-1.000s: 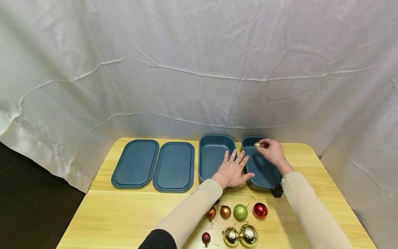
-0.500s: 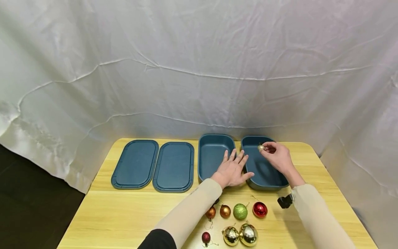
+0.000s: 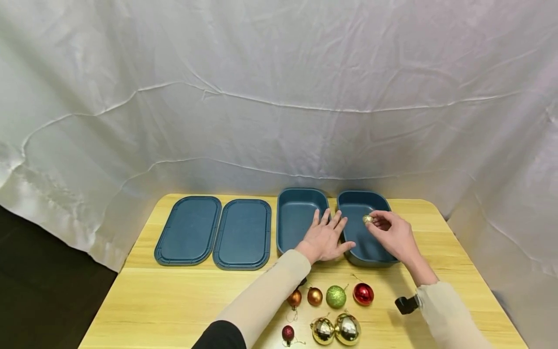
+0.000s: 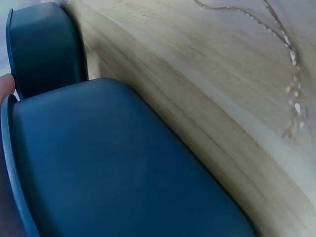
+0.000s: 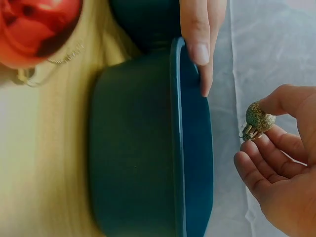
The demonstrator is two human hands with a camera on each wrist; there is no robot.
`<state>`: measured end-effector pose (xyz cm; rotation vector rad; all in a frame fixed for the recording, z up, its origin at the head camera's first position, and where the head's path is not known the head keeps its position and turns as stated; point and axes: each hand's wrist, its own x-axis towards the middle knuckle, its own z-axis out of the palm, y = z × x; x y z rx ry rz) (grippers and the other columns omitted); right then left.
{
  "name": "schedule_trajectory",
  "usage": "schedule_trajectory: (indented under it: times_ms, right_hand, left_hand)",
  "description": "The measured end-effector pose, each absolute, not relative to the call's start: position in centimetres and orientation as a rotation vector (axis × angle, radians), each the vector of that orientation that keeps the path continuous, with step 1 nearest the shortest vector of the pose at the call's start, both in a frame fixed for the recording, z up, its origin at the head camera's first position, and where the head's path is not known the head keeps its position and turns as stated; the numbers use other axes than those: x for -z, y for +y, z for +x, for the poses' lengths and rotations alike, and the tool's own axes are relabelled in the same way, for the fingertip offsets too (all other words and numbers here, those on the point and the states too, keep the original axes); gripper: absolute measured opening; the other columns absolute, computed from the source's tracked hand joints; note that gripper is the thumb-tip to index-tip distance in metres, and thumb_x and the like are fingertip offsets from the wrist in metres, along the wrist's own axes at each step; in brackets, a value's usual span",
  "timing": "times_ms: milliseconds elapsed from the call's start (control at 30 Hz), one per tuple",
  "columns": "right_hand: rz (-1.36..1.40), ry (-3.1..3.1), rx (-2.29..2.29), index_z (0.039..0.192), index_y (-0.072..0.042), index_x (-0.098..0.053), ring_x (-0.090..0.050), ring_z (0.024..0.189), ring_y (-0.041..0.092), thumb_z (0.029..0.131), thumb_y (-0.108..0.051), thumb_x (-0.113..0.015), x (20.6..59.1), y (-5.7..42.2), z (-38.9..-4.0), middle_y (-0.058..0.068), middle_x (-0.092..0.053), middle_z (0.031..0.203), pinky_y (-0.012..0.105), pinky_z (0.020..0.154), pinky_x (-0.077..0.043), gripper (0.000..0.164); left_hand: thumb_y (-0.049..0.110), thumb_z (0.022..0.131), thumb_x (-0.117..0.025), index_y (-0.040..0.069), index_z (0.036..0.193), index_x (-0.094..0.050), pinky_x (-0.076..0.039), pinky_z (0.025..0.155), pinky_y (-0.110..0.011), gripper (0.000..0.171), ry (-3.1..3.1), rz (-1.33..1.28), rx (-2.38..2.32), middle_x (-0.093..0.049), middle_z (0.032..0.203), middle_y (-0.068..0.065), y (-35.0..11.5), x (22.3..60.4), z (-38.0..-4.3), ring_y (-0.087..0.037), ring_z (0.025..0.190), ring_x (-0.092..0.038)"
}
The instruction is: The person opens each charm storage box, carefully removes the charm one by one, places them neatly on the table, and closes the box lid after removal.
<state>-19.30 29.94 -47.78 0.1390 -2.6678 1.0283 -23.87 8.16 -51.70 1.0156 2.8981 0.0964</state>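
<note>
My right hand pinches a small gold glitter Christmas bauble between thumb and fingers, above the right blue bin. In the right wrist view the bauble hangs cap down, apart from the bin's rim. With fingers spread and straight, my left hand lies across the neighbouring edges of the left blue bin and the right one. Only a sliver of that hand shows in the left wrist view, beside the bin walls. No baubles are visible inside either bin.
Two flat blue lids lie side by side on the wooden table's left. Nearer me are a red bauble, a green glitter bauble, two copper ones, two shiny gold ones and a small dark red one.
My right hand has drawn back toward me and slightly right, carrying the gold glitter bauble from the right bin's far end to nearer its middle. My left hand has stayed put.
</note>
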Motion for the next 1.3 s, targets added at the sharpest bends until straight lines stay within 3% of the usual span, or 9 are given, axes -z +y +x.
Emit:
schedule_trajectory:
  times_ms: [400, 667, 867, 1000, 1300]
  right_hand:
    - [0.206, -2.623, -1.009, 0.115, -0.007, -0.076, -0.063, 0.084, -0.003, 0.094, -0.016, -0.081, 48.0, 29.1, -15.6, 0.007, -0.074, 0.099, 0.017, 0.075, -0.056, 0.024]
    - [0.220, -2.604, -1.079, 0.114, -0.009, -0.077, -0.063, 0.086, -0.004, 0.093, -0.012, -0.082, 48.5, 28.9, -13.1, 0.005, -0.072, 0.101, 0.011, 0.075, -0.053, 0.022]
    - [0.193, -2.618, -1.042, 0.111, -0.011, -0.077, -0.065, 0.086, -0.001, 0.090, -0.010, -0.083, 48.7, 29.2, -11.1, 0.000, -0.073, 0.102, 0.013, 0.076, -0.055, 0.022]
    - [0.175, -2.619, -1.004, 0.109, -0.014, -0.078, -0.065, 0.085, -0.001, 0.088, -0.010, -0.086, 48.9, 29.1, -9.7, -0.003, -0.073, 0.101, 0.014, 0.075, -0.054, 0.023]
    - [0.148, -2.634, -0.969, 0.109, -0.019, -0.078, -0.064, 0.087, -0.001, 0.085, -0.010, -0.088, 50.0, 28.8, -7.1, -0.006, -0.073, 0.105, 0.005, 0.077, -0.048, 0.028]
  left_hand:
    - [0.075, 0.106, -0.021, 0.019, 0.170, -0.024, -0.010, 0.135, -0.051, 0.085, 2.903, 1.084, 0.019, -0.020, 0.177, -0.005, 8.3, 51.4, -24.2, -0.028, 0.165, -0.018]
    - [0.076, 0.105, -0.022, 0.015, 0.170, -0.023, -0.008, 0.136, -0.044, 0.089, 2.884, 1.120, 0.014, -0.020, 0.178, -0.005, 8.4, 51.4, -24.4, -0.023, 0.165, -0.017]
    - [0.075, 0.105, -0.024, 0.012, 0.169, -0.025, -0.009, 0.136, -0.039, 0.090, 2.878, 1.142, -0.009, -0.021, 0.177, -0.008, 8.5, 51.6, -24.5, -0.024, 0.165, -0.019]
    - [0.074, 0.106, -0.025, 0.012, 0.169, -0.025, -0.010, 0.135, -0.038, 0.089, 2.876, 1.146, -0.021, -0.022, 0.177, -0.009, 8.4, 51.5, -24.4, -0.025, 0.165, -0.020]
    - [0.076, 0.105, -0.024, 0.014, 0.169, -0.026, -0.011, 0.135, -0.039, 0.090, 2.881, 1.132, -0.054, -0.021, 0.177, -0.006, 8.3, 51.6, -24.4, -0.027, 0.164, -0.021]
